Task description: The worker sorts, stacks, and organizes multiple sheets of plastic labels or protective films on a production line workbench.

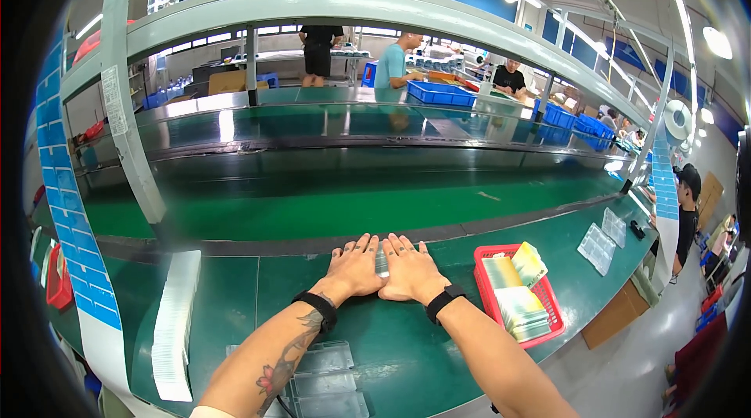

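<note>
My left hand (356, 269) and my right hand (411, 271) lie side by side near the bench's far edge, palms down and fingers stretched forward. Between the thumbs shows a pale, slightly see-through flat thing (382, 263); both hands rest on it and cover most of it, so its kind is unclear. Several clear plastic cases (335, 383) lie by my left forearm, partly hidden by it. Off to the left runs a long row of white cards (174, 332). On the right, a red plastic basket (556, 310) holds yellow-green printed cards (522, 310).
Beyond the bench runs a green conveyor belt (328, 213) under a grey metal frame (375, 5). Two clear cases (598, 248) and a small black object (637, 230) lie far right. Blue label strips (72, 207) hang at left. People work across the line near blue bins (440, 95).
</note>
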`<control>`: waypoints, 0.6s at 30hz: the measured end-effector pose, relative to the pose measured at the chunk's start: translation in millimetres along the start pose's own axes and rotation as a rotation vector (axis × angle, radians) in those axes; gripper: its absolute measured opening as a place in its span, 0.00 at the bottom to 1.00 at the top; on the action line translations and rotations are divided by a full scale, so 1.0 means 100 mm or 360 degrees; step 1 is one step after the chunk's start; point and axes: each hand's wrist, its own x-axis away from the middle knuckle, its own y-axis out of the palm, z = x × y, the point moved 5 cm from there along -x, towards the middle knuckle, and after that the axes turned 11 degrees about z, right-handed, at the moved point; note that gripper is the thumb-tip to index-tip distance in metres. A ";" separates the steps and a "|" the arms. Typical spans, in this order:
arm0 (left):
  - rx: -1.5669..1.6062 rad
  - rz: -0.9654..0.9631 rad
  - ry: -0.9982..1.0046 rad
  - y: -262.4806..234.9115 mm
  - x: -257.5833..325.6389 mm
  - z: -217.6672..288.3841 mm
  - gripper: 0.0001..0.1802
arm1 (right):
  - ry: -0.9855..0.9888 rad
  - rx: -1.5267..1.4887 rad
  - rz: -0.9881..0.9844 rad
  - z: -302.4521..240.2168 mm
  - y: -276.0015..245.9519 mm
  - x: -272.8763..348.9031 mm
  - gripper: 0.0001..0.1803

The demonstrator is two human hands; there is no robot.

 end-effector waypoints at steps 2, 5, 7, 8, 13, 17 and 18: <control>-0.0017 -0.0012 0.0019 -0.01 0.00 0.00 0.51 | -0.0006 0.0007 -0.0001 -0.01 0.01 0.00 0.53; -0.0072 -0.0037 0.0037 -0.01 0.02 -0.06 0.52 | -0.0032 -0.0084 0.0110 -0.05 0.09 0.04 0.54; -0.0092 -0.0039 0.0106 -0.03 -0.01 0.06 0.52 | 0.0001 -0.0076 0.0141 0.04 0.04 0.11 0.54; -0.0115 -0.0046 0.0109 -0.02 0.00 0.04 0.52 | -0.0011 -0.0102 0.0154 0.02 0.06 0.10 0.54; -0.0164 -0.0059 0.0127 -0.03 0.05 -0.01 0.54 | -0.0031 -0.0142 0.0111 0.00 0.08 0.08 0.54; -0.0233 -0.0122 0.0171 -0.07 0.09 0.09 0.56 | 0.0032 -0.0383 -0.0096 0.10 0.02 0.01 0.50; -0.0246 -0.0141 0.0179 -0.07 0.10 0.12 0.56 | 0.0108 -0.0497 -0.0165 0.13 0.00 -0.02 0.47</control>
